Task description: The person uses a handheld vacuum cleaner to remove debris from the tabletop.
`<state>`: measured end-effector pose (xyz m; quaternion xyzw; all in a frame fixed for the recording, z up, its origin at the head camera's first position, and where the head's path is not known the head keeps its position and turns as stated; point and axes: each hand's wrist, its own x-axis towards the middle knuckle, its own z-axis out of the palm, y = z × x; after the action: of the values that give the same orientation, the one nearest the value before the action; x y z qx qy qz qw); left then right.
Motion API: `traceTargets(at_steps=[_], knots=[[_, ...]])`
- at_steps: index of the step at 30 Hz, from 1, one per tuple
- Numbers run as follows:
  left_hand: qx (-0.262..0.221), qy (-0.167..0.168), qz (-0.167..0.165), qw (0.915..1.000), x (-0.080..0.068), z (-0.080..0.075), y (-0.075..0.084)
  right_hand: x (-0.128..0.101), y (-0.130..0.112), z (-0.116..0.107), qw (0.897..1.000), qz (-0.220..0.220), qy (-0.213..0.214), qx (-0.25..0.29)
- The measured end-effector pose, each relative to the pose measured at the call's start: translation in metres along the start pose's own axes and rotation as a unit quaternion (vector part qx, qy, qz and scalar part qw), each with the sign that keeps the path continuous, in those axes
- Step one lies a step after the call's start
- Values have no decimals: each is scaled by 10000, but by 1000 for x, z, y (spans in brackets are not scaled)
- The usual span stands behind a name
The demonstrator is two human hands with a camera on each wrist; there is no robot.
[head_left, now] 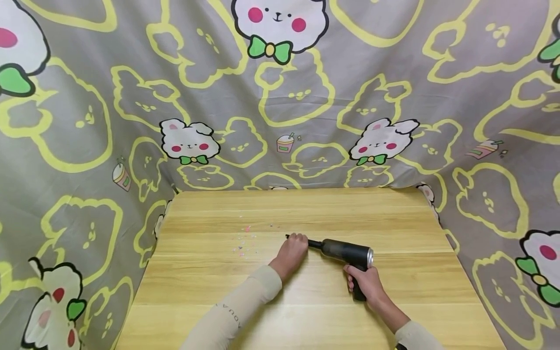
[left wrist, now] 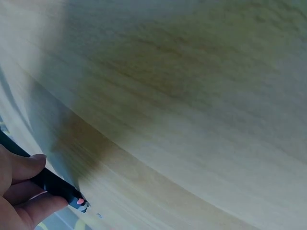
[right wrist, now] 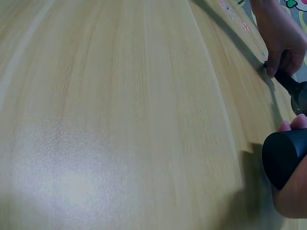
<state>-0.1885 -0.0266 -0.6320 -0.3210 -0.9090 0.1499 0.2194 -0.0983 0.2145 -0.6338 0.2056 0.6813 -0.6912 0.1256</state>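
A black handheld vacuum cleaner (head_left: 343, 250) is held over the table, pointing left, its silver rear end toward the right. My right hand (head_left: 369, 284) grips its pistol handle; in the right wrist view the dark handle base (right wrist: 280, 158) shows below the fingers. Around the slim nozzle is my left hand (head_left: 292, 253), with the nozzle tip sticking out past the fingers. The left wrist view shows thumb and fingers pinching the nozzle (left wrist: 53, 184), and a pink scrap (left wrist: 80, 201) right at its tip. Small coloured paper scraps (head_left: 241, 248) lie scattered left of the tip.
The wood-grain table (head_left: 175, 284) carries the scraps on its left-middle part. A grey curtain (head_left: 306, 109) with yellow outlines and cartoon rabbits hangs behind the table and along both sides.
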Motion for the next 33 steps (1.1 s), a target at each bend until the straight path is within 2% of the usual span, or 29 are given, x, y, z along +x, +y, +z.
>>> traceTargets(at_steps=[16,33], knots=[[-421,-180,-193,9988,-7,-2,-10,3,0,15,9998,157,-67,117],[-610,-411,-359,9966,-16,0,-27,8,-2,36,9995,139,-149,236]])
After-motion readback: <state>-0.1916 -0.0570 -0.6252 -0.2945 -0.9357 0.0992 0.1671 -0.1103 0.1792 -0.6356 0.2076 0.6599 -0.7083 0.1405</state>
